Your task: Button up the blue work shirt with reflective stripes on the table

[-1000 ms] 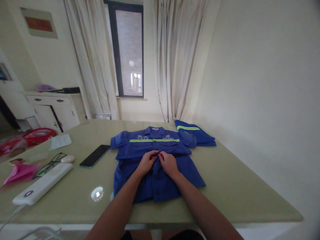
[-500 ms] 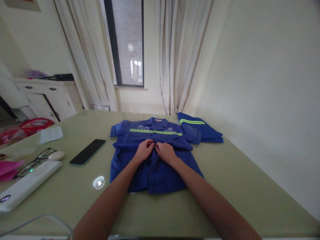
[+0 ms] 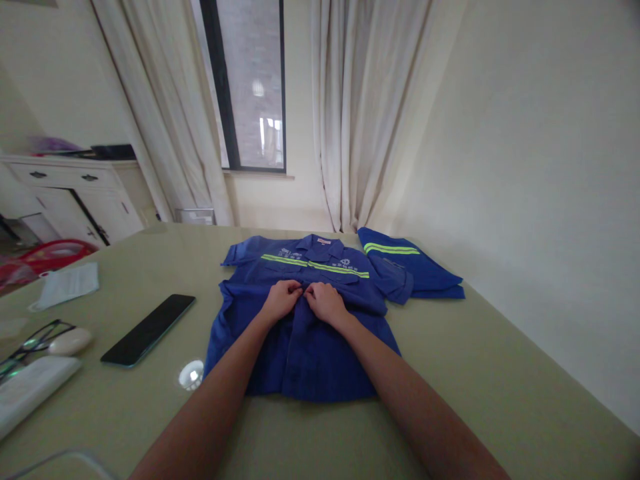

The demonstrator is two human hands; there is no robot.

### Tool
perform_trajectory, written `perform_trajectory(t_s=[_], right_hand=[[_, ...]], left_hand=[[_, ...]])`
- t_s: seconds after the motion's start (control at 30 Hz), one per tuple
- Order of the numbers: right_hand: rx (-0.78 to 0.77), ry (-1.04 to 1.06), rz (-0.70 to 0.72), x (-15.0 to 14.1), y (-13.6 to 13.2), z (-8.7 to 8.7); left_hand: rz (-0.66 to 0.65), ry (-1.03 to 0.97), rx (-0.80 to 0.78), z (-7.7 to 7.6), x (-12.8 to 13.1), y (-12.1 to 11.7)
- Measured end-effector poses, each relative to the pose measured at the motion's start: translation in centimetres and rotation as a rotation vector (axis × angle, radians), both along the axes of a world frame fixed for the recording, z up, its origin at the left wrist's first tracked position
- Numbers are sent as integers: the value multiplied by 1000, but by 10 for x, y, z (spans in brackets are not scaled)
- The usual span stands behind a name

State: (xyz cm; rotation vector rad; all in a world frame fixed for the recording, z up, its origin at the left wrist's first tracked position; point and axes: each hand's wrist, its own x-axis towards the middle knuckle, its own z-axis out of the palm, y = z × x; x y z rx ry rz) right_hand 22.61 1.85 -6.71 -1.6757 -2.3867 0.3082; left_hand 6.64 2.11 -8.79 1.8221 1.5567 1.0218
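Note:
A blue short-sleeved work shirt [image 3: 330,360] lies front up on the table, its collar at the far side and a yellow-green reflective stripe across the chest. My left hand [image 3: 283,299] pinches the front placket just below the chest pockets. Close beside it, my right hand [image 3: 324,301] grips the other side of the same placket, with the fingertips of both hands nearly meeting. Whatever small part sits between the fingers, such as a button, is hidden.
Another folded blue garment [image 3: 425,270] with a reflective stripe lies behind the right sleeve. Left on the table [image 3: 450,373] are a phone [image 3: 150,330], a face mask [image 3: 70,285], glasses [image 3: 37,340], a rounded pale object [image 3: 70,341] and a white power strip-like bar [image 3: 37,387]. A wall rises at the right.
The view has shifted slightly, so table items sit farther left and lower. Both hands stay at the placket, with only small finger movement.

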Motion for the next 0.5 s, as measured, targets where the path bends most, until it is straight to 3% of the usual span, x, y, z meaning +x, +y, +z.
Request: perform_trajectory(t_s=[0.2,0.33,0.5], right_hand=[[91,-137,49,-3,-6,3],[103,-194,87,-5,-10,7],[104,-211,69,-3,-12,14]], left_hand=[[-38,-53,-136,6,3,0],[38,-37,-88,9,12,-2],[72,-110,-71,2,17,-2]])
